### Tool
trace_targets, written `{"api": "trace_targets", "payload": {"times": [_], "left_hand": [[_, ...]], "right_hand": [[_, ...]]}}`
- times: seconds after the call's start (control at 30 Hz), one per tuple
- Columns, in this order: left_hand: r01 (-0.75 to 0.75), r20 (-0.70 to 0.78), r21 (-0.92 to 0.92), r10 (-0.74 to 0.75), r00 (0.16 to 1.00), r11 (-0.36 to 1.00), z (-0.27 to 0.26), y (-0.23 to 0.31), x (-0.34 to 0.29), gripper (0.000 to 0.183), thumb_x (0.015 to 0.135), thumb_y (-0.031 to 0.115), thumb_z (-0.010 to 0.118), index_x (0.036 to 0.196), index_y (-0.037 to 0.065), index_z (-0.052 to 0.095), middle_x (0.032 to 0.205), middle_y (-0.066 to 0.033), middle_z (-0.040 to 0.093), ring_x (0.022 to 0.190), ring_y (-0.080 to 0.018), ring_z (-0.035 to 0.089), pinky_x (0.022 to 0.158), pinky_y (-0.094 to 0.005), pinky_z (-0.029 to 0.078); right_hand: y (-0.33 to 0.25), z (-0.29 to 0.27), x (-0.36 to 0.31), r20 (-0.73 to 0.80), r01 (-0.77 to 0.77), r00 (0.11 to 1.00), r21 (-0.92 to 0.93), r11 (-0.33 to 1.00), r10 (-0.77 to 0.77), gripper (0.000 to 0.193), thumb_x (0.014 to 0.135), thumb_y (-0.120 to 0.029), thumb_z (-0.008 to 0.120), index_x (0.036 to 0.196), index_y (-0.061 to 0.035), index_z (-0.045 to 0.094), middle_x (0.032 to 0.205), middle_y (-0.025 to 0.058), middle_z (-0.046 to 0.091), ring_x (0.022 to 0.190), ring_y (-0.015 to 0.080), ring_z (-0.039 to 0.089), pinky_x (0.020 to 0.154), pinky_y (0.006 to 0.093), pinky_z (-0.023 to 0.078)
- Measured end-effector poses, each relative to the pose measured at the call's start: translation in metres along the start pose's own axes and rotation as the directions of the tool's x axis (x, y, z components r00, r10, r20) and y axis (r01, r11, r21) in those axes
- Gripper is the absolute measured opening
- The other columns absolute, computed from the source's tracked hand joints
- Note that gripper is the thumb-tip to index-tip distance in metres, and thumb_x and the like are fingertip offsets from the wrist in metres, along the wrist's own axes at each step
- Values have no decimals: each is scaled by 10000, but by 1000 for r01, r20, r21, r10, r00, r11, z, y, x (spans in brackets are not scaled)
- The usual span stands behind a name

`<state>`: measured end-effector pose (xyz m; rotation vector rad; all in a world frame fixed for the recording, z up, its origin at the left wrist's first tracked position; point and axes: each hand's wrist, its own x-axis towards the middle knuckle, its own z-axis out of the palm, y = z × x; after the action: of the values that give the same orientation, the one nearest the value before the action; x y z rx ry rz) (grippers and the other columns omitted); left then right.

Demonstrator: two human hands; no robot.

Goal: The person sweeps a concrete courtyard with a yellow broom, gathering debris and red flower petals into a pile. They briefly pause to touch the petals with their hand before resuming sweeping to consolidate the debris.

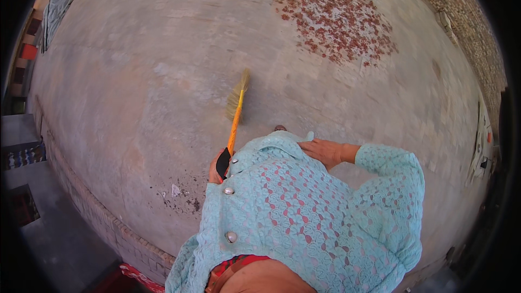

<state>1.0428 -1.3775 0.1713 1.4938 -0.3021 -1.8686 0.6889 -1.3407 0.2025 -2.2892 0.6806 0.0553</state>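
Observation:
My left hand [215, 168] is wrapped round the black upper part of a broom, low on the left side of my light blue lace cardigan [304, 201]. The broom's orange and yellow handle [235, 125] runs forward from there, and its pale straw-coloured bristles [239, 95] rest on the concrete. At the front hem of the cardigan lies my right hand [323, 152], elbow bent outward, fingers stretched flat against the cloth. Some fingertips are partly hidden. A small heap of dark debris [184, 198] with pale scraps lies left of my left hand.
Many small dark red pieces [339, 16] are spread on the concrete floor [135, 59] at the far right. A brick wall [467, 27] bounds the right side. On the left runs a low brick edge [103, 214], with a grey cloth [57, 13] farther back.

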Motion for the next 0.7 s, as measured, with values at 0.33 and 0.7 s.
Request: {"api": "trace_targets", "payload": {"times": [0.33,0.7], "left_hand": [[42,-77,-95,-50,996,995,24,23,-26,267,853,241,445,859,-18,508,662,-46,527,552,-116,498,492,-224,409],[194,-100,-220,-220,970,956,36,33,-34,268,860,253,426,837,-8,485,611,-53,512,485,-128,491,422,-231,401]], "right_hand": [[6,5,0,-37,52,998,28,998,-51,1112,434,-391,771,1289,-79,132,1305,193,187,1180,318,264,872,377,312],[7,4,-2,17,19,1000,12,1000,-20,1141,431,-388,771,1302,-90,97,1315,190,162,1189,319,247,888,380,305]]}}
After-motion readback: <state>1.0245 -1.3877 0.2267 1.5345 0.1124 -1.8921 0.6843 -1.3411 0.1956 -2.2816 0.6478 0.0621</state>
